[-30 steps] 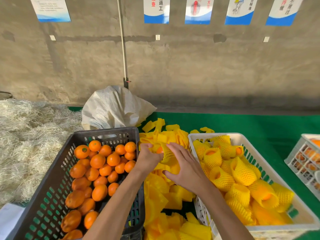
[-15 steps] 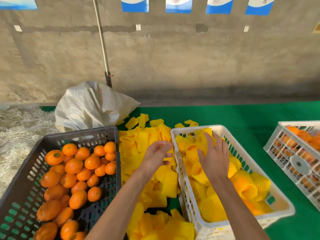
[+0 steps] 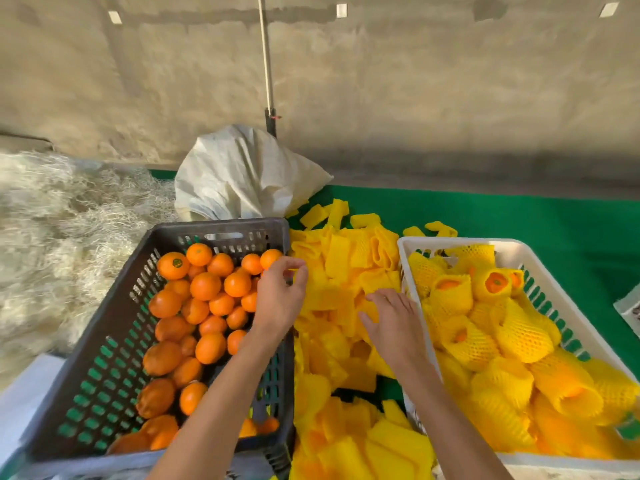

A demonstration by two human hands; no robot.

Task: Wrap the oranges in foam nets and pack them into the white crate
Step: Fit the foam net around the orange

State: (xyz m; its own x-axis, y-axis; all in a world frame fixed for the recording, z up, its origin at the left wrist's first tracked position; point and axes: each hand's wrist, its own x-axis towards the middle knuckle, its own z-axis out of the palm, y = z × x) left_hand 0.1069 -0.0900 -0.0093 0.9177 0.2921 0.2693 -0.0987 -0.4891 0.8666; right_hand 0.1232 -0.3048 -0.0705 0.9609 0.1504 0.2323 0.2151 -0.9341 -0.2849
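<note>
Left hand (image 3: 281, 299) loosely curled, empty, over dark crate (image 3: 114, 327) edge; right hand (image 3: 394, 327) spread flat on foam nets (image 3: 346, 268) beside it. Nets likely light, soft, stretchy: pinch open rim.

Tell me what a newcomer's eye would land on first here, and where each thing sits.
First, the bright heap of yellow foam nets in the middle, where the right hand reaches in. To its left, a dark crate full of bare oranges, with the left hand at its right edge. To the right, the white crate holds netted oranges.
</note>
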